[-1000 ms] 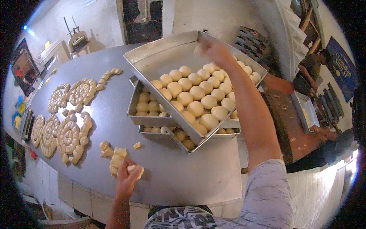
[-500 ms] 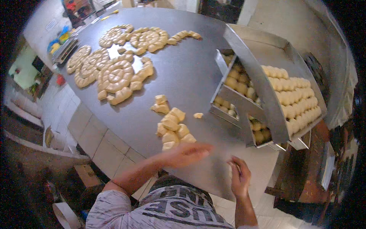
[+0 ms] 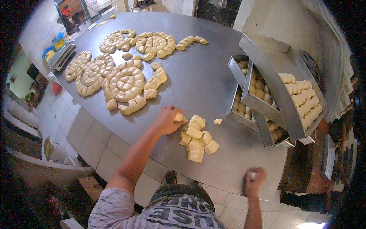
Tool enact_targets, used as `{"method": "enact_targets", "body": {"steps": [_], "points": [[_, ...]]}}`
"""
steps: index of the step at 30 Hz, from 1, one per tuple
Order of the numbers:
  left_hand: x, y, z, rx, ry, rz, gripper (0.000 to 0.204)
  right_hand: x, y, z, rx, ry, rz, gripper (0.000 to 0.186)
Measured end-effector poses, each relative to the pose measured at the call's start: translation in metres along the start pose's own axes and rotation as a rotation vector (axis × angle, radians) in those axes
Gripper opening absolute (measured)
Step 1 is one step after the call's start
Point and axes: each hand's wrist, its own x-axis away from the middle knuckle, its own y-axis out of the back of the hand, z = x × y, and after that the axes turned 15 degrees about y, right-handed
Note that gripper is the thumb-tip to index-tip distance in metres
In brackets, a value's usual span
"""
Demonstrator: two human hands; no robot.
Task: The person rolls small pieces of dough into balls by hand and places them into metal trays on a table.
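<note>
My left hand (image 3: 169, 120) reaches over the steel table, its fingers closed around a cut piece of dough (image 3: 178, 117). Beside it, to the right, lies a small heap of pale yellow dough pieces (image 3: 195, 138). My right hand (image 3: 257, 182) is low over the table's near right edge, slightly smeared by motion. Its fingers curl around a small pale lump of dough (image 3: 252, 175), mostly hidden by the hand. A small dough scrap (image 3: 217, 121) lies alone to the right of the heap.
Coils of scored dough (image 3: 124, 84) cover the far left of the table (image 3: 198, 82). At the right, metal trays (image 3: 263, 101) are stacked crosswise; the tilted top one holds rows of dough balls (image 3: 304, 100). A flat metal device (image 3: 64, 57) sits at the far left edge.
My left hand has moved from the near side of the heap to its far left and taken hold of a dough piece. My right hand has moved right and slightly nearer. The view has shifted.
</note>
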Motion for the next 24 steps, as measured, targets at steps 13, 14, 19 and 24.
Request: {"method": "enact_targets", "body": {"steps": [13,14,19,24], "points": [[0.053,0.014,-0.011,1.349,0.26,0.055,0.018,-0.024,-0.02,-0.087,-0.037,-0.491,-0.107,0.026],[0.051,0.006,-0.02,1.372,0.227,0.095,0.015,-0.044,-0.028,-0.085,-0.153,-0.622,-0.148,0.023],[0.049,-0.002,-0.089,1.588,0.243,0.3,0.02,-0.023,0.001,-0.05,-0.186,-0.131,-0.057,0.029],[0.044,-0.043,-0.133,1.762,0.286,0.578,0.028,-0.025,-0.007,-0.079,-0.064,-0.314,0.045,0.032]]}}
